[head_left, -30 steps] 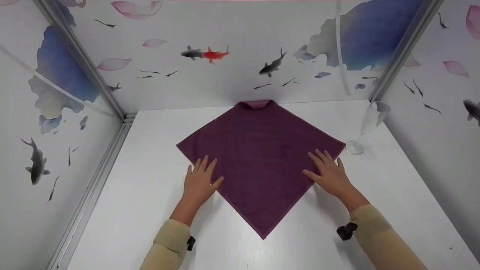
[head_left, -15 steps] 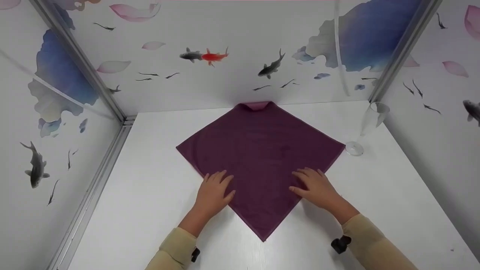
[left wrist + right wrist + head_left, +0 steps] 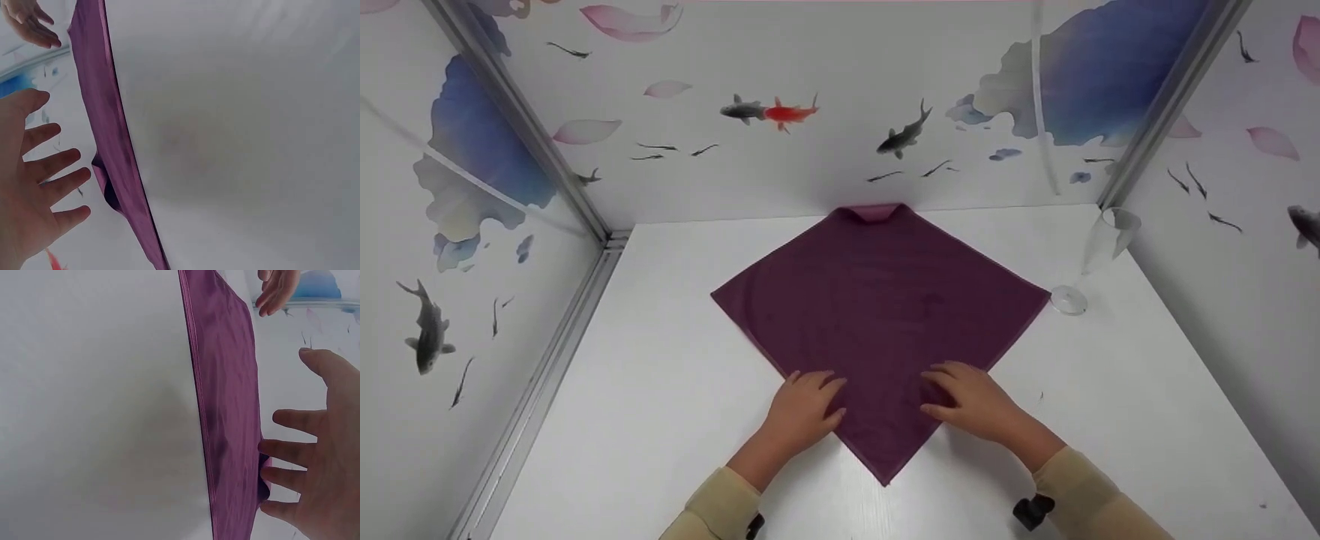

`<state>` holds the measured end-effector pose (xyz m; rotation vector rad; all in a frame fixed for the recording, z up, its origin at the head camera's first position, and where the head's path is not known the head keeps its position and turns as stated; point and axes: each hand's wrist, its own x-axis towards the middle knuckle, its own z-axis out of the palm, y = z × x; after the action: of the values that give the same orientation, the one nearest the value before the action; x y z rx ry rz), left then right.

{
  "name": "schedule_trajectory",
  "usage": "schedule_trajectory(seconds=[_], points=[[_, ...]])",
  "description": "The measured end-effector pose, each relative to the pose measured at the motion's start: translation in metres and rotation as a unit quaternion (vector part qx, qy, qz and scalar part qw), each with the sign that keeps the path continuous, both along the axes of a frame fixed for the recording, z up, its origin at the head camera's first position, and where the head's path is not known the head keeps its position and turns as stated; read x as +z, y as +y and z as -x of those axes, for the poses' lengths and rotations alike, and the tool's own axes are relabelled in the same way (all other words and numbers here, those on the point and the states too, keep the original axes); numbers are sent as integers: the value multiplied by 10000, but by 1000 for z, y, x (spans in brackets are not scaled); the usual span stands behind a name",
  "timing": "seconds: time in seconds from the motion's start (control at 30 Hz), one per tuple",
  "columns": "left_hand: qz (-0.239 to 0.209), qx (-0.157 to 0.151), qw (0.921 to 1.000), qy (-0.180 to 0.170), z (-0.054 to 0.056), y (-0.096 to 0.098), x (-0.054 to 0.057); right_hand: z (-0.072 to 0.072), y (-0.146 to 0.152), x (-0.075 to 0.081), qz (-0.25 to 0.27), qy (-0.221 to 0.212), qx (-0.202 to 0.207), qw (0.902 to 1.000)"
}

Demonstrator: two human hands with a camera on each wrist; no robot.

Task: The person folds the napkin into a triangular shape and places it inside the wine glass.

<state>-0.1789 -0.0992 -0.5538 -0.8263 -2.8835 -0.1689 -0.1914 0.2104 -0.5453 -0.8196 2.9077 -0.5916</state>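
Observation:
A purple cloth napkin (image 3: 877,307) lies spread as a diamond, one corner toward me and its far corner turned up at the back wall. My left hand (image 3: 804,411) is over its lower left edge, and my right hand (image 3: 976,401) is over the lower right edge. In the left wrist view the left hand (image 3: 34,185) has its fingers spread, with nothing between them. The right wrist view likewise shows the right hand (image 3: 326,455) with fingers apart beside the napkin (image 3: 228,405). Whether the fingertips touch the fabric, I cannot tell.
A clear stemmed glass (image 3: 1110,232) stands at the right, its round base (image 3: 1069,300) close to the napkin's right corner. White panels with painted fish (image 3: 790,112) enclose the white table (image 3: 660,337) at the back and both sides.
Both hands have drawn back toward me and inward along the napkin's lower edges, coming nearer each other. The napkin and the glass keep their places.

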Motion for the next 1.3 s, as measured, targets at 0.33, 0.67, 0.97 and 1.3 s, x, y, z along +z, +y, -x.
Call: schedule_trajectory(seconds=[0.33,0.67,0.97,1.3], points=[[466,-213,9975,-497,-15,11,-5,-13,-18,-8,-240,-214,904,9954],[797,-623,9923,-713,-21,18,-7,-19,-25,-16,-309,133,1780,9834],[1049,-980,9869,-737,-26,20,-9,-24,-26,-19,-545,549,2205,9723],[1038,-1058,9867,-669,-26,19,-11,-23,-29,-24,-688,1211,2465,9591]])
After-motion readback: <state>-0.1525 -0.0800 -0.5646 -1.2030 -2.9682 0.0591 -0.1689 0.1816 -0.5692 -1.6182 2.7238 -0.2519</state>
